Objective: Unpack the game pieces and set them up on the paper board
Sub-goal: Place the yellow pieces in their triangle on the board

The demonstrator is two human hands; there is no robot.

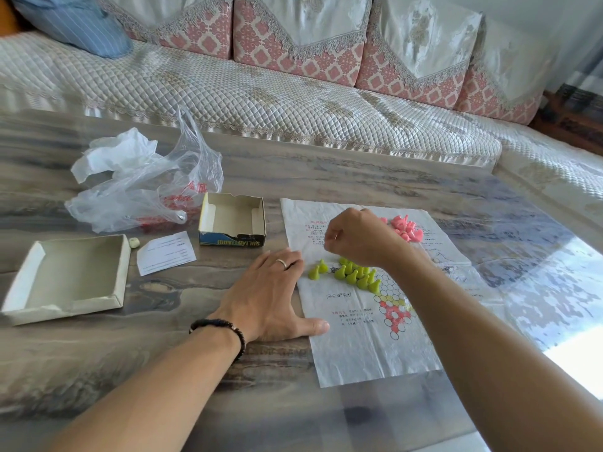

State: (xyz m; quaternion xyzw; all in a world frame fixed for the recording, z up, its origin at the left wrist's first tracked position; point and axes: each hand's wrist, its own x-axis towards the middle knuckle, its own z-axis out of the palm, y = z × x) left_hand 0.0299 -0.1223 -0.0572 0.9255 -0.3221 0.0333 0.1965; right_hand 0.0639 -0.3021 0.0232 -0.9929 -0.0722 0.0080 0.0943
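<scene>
The paper board [368,347] lies flat on the table, printed with a pattern of circles. Several green cone pieces [350,275] stand and lie in a cluster near its middle, and a heap of pink pieces [407,228] sits farther back. My left hand [270,295] rests flat with straight fingers on the board's left edge. My right hand [359,236] hovers above the green pieces with its fingers curled; whether it holds anything is hidden from me.
The open box bottom [233,220] stands left of the board, and the box lid [68,278] lies at the far left. A crumpled plastic bag [140,187], a paper slip [166,252] and a small white die [133,243] lie between them. A sofa [261,89] runs behind the table.
</scene>
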